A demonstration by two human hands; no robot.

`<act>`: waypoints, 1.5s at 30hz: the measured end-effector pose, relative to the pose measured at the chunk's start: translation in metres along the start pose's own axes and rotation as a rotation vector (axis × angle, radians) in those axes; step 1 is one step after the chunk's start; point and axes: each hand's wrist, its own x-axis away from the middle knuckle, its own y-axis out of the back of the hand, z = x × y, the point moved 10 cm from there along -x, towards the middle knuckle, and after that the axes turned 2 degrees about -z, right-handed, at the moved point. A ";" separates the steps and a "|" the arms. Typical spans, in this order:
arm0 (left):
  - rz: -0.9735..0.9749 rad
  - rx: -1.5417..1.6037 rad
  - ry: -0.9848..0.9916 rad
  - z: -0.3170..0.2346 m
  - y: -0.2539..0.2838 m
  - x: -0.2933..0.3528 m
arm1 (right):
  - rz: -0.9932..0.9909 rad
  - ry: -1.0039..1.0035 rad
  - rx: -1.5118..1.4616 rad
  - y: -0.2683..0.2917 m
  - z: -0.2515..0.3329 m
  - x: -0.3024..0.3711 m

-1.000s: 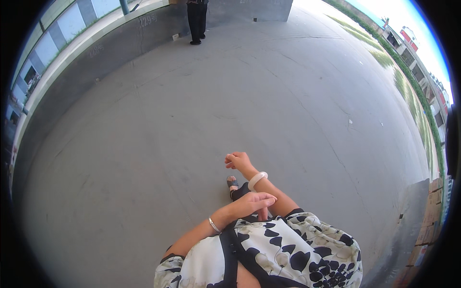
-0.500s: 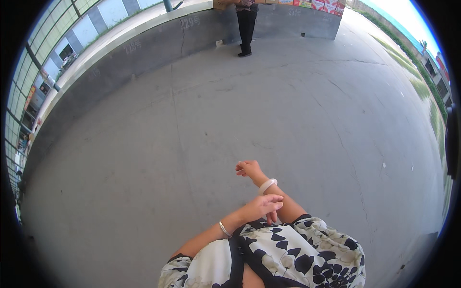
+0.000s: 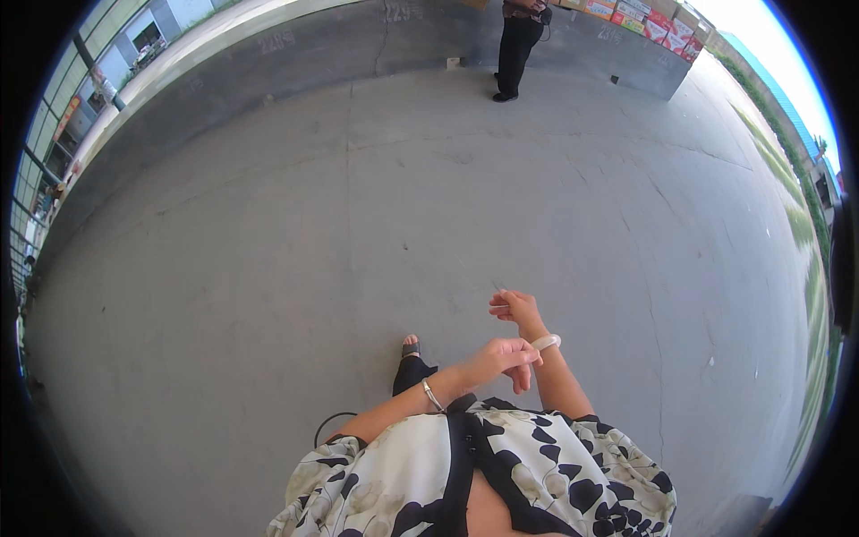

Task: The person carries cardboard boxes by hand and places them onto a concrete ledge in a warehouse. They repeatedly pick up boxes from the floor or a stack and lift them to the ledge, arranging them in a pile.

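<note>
My right hand [image 3: 516, 306] reaches forward over the grey floor [image 3: 268, 242], its fingers loosely bent, apart and holding nothing. A white bangle [image 3: 548, 342] circles my right wrist. My left hand [image 3: 506, 358] lies across at that wrist, its fingertips beside the bangle; whether they touch it I cannot tell. The left fingers are loosely apart, some hanging down, and I see nothing held in them. A silver bracelet [image 3: 432, 395] is on my left wrist.
A low grey wall [image 3: 304, 58] curves along the far side. In front of it stands a person in dark trousers [image 3: 519, 54]. Several cardboard boxes [image 3: 658, 27] sit atop the wall at right. My sandalled foot [image 3: 411, 345] shows ahead of my left forearm.
The view has turned left, so wall, person and boxes sit farther right. My left fingertips have come up beside the bangle. My foot has come into view.
</note>
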 end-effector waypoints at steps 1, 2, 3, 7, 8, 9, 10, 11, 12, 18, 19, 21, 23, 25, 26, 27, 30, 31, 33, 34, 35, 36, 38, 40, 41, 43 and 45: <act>-0.006 0.004 -0.007 0.002 0.005 0.008 | -0.032 -0.005 0.011 0.022 -0.014 0.009; -0.126 0.055 -0.037 0.002 0.023 0.019 | -0.070 -0.047 -0.017 0.044 -0.043 0.020; -0.251 0.107 -0.069 0.004 0.041 0.034 | -0.103 -0.089 -0.043 0.064 -0.076 0.034; -0.555 0.277 -0.170 0.021 0.106 0.083 | -0.319 -0.292 0.010 0.157 -0.173 0.101; -0.639 0.417 -0.203 0.028 0.132 0.092 | -0.345 -0.307 -0.003 0.168 -0.182 0.111; -0.725 0.559 -0.237 0.031 0.155 0.100 | -0.368 -0.323 -0.015 0.173 -0.183 0.115; -0.722 0.562 -0.242 0.022 0.171 0.098 | -0.369 -0.318 -0.011 0.176 -0.183 0.108; -0.771 0.597 -0.288 0.009 0.192 0.098 | -0.359 -0.346 -0.022 0.175 -0.184 0.097; -0.816 0.625 -0.325 -0.007 0.218 0.096 | -0.353 -0.379 -0.042 0.167 -0.179 0.082; -0.876 0.748 -0.310 -0.115 0.359 0.013 | -0.326 -0.351 -0.004 0.116 -0.053 -0.116; -0.865 0.744 -0.295 -0.135 0.379 -0.008 | -0.323 -0.301 0.019 0.114 -0.020 -0.155; -0.863 0.746 -0.247 -0.167 0.410 -0.041 | -0.308 -0.304 0.039 0.107 0.024 -0.214; -0.890 0.747 -0.232 -0.195 0.435 -0.057 | -0.281 -0.304 0.058 0.099 0.054 -0.257; -0.919 0.744 -0.241 -0.212 0.455 -0.066 | -0.211 -0.311 0.095 0.088 0.071 -0.300; -0.967 0.754 -0.263 -0.217 0.465 -0.067 | -0.215 -0.304 0.088 0.086 0.074 -0.315; -1.021 0.762 -0.291 -0.221 0.474 -0.065 | -0.204 -0.343 0.096 0.082 0.068 -0.328; -1.089 0.738 -0.298 -0.241 0.508 -0.063 | -0.179 -0.358 0.074 0.053 0.089 -0.386; -1.118 0.745 -0.296 -0.251 0.520 -0.067 | -0.167 -0.346 0.068 0.046 0.103 -0.406; -1.134 0.735 -0.299 -0.270 0.533 -0.075 | -0.136 -0.325 0.065 0.036 0.131 -0.439; -1.163 0.747 -0.300 -0.279 0.541 -0.080 | -0.097 -0.319 0.083 0.031 0.143 -0.452; -1.148 0.736 -0.288 -0.292 0.550 -0.090 | -0.115 -0.317 0.069 0.032 0.156 -0.466; -1.149 0.702 -0.329 -0.307 0.556 -0.096 | -0.099 -0.286 0.100 0.033 0.172 -0.483; -1.134 0.664 -0.358 -0.331 0.566 -0.113 | -0.102 -0.257 0.125 0.038 0.199 -0.505; -1.127 0.600 -0.330 -0.344 0.574 -0.127 | -0.132 -0.255 0.133 0.042 0.224 -0.517; -1.112 0.596 -0.319 -0.346 0.581 -0.137 | -0.149 -0.255 0.127 0.044 0.236 -0.524; -1.136 0.612 -0.270 -0.347 0.601 -0.146 | -0.152 -0.220 0.081 0.036 0.257 -0.539; -1.123 0.617 -0.237 -0.356 0.622 -0.162 | -0.167 -0.223 0.076 0.031 0.269 -0.550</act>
